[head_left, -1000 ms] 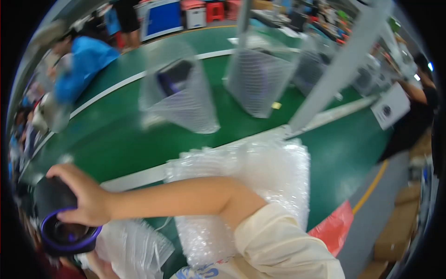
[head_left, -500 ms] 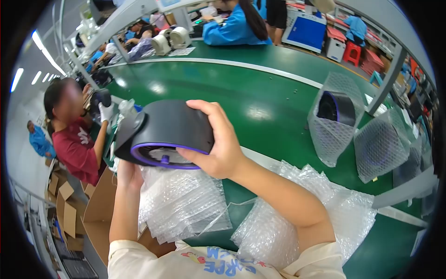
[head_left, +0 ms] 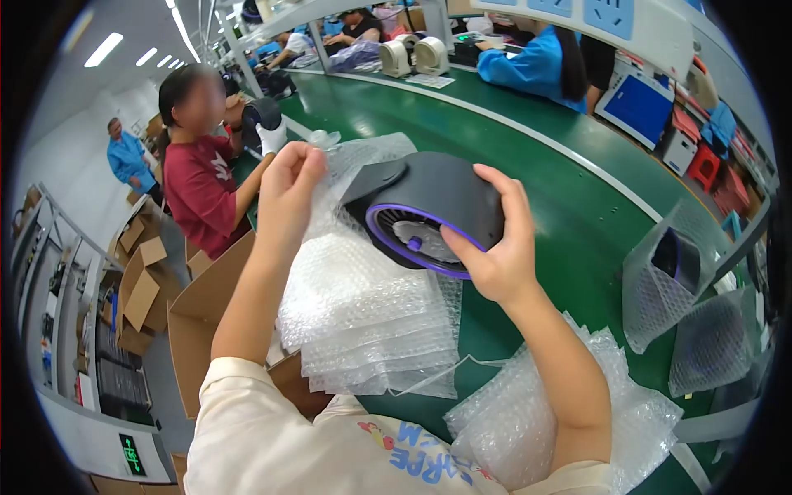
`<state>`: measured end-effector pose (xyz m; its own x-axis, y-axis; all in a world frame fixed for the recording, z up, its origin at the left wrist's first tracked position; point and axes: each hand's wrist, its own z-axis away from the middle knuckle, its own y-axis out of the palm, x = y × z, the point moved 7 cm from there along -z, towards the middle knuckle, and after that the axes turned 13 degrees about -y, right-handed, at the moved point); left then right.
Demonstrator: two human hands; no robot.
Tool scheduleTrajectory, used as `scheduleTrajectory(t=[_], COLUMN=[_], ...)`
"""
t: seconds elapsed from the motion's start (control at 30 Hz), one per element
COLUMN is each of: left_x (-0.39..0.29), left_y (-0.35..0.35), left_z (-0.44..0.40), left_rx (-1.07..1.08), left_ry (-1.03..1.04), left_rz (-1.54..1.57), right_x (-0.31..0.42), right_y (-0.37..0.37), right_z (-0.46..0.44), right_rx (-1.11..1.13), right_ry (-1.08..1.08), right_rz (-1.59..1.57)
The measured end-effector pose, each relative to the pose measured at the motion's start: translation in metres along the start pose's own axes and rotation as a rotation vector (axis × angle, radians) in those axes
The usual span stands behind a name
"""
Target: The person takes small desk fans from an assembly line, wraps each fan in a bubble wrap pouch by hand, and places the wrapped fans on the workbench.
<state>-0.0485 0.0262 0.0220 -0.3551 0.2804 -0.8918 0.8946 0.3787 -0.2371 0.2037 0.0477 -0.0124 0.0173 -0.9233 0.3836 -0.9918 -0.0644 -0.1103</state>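
Observation:
My right hand grips the right side of a dark grey round device with a purple ring around its open face. The device is held tilted above the green surface. Raised to its left, my left hand pinches the edge of a clear bubble-wrap bag, which hangs partly behind the device. Below lies a fanned stack of bubble-wrap bags. A second pile of bubble wrap rests under my right forearm.
Bagged devices stand on the green table at right. A co-worker in a red shirt holds a dark device at left. Open cardboard boxes stand left. A metal post is at lower right.
The view has turned left. My left hand has risen from beneath the device and now holds up a bag edge. The device remains in my right hand, now further right in view.

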Motion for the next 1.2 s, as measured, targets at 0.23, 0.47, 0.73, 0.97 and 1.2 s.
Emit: scheduleTrajectory(t=[0.23,0.47,0.73,0.97,1.2], left_x=[0.037,0.124,0.082,0.019,-0.021], left_y=[-0.001,0.011,0.031,0.012,0.115], left_z=[0.009,0.031,0.031,0.012,0.088], left_rx=[-0.047,0.085,0.12,-0.008,0.05], left_ry=[0.012,-0.425,-0.781,-0.065,0.538], left_rz=[-0.313,-0.332,0.764,0.381,-0.525], right_x=[-0.027,-0.032,0.001,0.001,-0.042], right_y=[-0.024,-0.034,-0.004,0.003,-0.009], right_z=[0.001,0.009,0.01,0.016,0.035], right_rx=[-0.256,-0.415,-0.097,-0.044,-0.754], right_ry=[0.259,0.308,-0.068,-0.088,0.668], right_rz=[-0.166,-0.28,-0.126,0.115,-0.66])
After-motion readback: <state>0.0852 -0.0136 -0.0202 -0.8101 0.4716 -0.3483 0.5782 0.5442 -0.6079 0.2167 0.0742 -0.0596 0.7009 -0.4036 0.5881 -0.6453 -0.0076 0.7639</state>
